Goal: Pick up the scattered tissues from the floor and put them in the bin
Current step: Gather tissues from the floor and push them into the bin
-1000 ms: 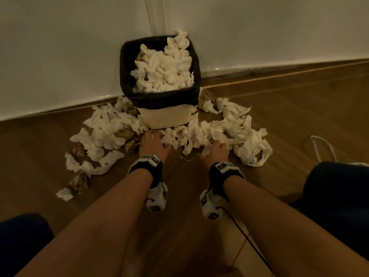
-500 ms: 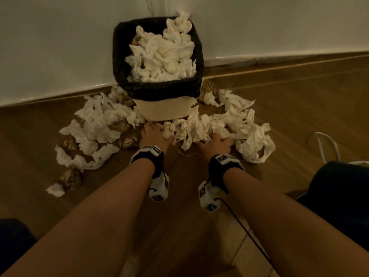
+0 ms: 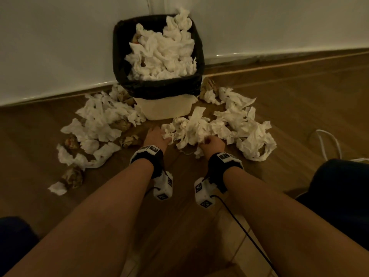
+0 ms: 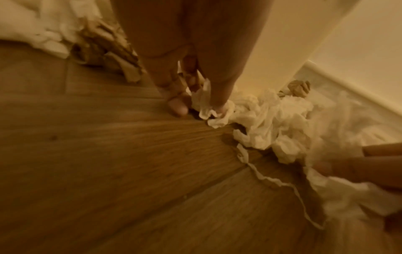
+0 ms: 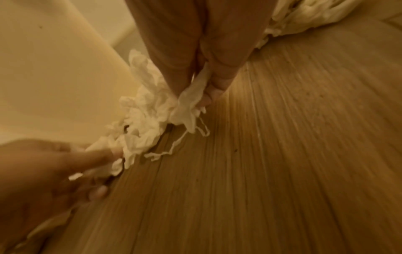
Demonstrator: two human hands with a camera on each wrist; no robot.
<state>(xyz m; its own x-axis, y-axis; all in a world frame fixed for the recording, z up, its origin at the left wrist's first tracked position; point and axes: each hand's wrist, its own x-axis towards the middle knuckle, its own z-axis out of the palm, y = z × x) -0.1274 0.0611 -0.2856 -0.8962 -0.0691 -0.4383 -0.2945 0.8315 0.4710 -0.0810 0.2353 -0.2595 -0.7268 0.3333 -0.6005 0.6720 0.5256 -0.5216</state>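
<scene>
Since a moment ago both of my hands have closed in on the clump of tissues (image 3: 191,129) just in front of the bin (image 3: 159,54), and that clump has bunched up between them where it used to lie flatter. I come at it from 2 sides so I can squeeze it into 1 load instead of chasing single sheets.

My right hand (image 3: 212,143) is curled shut around the near right edge of the clump; in the right wrist view a fold of tissue (image 5: 191,103) is pinched between thumb and fingers, with a thin torn strip trailing onto the floor (image 3: 299,108). My left hand (image 3: 157,136) is at the clump's left end with its fingers (image 4: 177,104) pointing down at the boards and tissue caught against the thumb. That view is blurred, so I think it is a loose pinch rather than a full grip.

The clump still rests on the floor, touching both hands, just on the near side of the bin's pale base. The bin stands at the far wall and is already heaped to its black liner (image 3: 157,87) with tissues, so this load will likely have to be pressed down on top.

Plenty is left: a big spread of tissues on the left (image 3: 99,120), another on the right (image 3: 249,134), and a few brownish crumpled wads (image 3: 72,176) at the near left.
</scene>
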